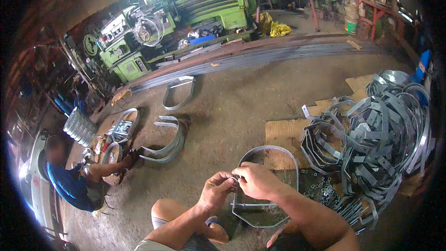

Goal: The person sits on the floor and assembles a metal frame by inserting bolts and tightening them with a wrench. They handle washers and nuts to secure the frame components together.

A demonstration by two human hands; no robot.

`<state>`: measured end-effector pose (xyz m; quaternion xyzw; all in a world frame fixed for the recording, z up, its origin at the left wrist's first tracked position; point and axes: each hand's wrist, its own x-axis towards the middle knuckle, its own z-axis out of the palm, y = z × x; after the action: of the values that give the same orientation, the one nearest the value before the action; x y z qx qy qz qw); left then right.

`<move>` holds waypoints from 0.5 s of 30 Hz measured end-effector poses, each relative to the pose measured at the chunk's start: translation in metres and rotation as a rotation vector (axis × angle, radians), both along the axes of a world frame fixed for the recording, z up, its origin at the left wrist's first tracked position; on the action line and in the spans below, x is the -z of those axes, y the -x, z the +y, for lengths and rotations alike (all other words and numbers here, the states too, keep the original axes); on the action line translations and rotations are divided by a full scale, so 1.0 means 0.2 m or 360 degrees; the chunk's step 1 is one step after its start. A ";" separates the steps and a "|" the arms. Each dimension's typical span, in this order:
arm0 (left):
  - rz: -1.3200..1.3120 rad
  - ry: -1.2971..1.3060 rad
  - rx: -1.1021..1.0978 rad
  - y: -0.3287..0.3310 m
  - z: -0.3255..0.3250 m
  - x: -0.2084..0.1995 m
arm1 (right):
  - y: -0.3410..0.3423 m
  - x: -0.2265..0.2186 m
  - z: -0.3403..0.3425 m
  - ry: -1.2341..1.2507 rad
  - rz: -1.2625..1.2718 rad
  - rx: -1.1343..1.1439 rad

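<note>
My left hand (217, 190) and my right hand (255, 180) meet fingertip to fingertip in front of me. Both are closed in a pinch around a small metal piece, mostly hidden by the fingers and too small to name. Just beyond and below them is a bent metal strap loop (296, 169), rounded at its far end and angled at the near one. A thin rod (255, 204) crosses its near part. Whether my fingers touch the loop's left side cannot be told. Loose nuts (323, 193) and several metal rods (351, 210) lie right of my right forearm.
A large heap of bent metal straps (381, 130) rises at the right, partly on cardboard (281, 135). More strap loops (179, 94) stand on the floor ahead. At the left sits a person in a blue shirt (69, 181). Green lathes (213, 11) and long bars line the back.
</note>
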<state>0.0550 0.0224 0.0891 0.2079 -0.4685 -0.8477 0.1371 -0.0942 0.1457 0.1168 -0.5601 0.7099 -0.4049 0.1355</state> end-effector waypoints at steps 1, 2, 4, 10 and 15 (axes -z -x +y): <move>-0.0021 0.0045 0.0027 0.01 0.00 0.01 | 0.01 0.02 0.01 0.0001 0.0008 0.0002; -0.0042 0.0089 0.0056 0.02 0.01 0.02 | 0.03 0.02 0.01 0.0009 -0.0029 -0.0017; -0.0100 0.0183 0.0082 0.01 0.02 0.04 | 0.05 0.04 0.03 0.0028 -0.0131 -0.0063; -0.0290 0.0437 0.0070 0.00 0.06 0.03 | 0.08 0.01 0.09 -0.0217 -0.0283 -0.0178; -0.0251 0.0384 0.0006 0.01 0.06 0.09 | 0.06 -0.03 0.11 -0.0303 -0.0391 -0.0257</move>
<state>0.0531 0.0353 0.0717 0.2548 -0.5768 -0.7664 0.1223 -0.1062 0.1678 0.1233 -0.5462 0.6759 -0.3890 0.3057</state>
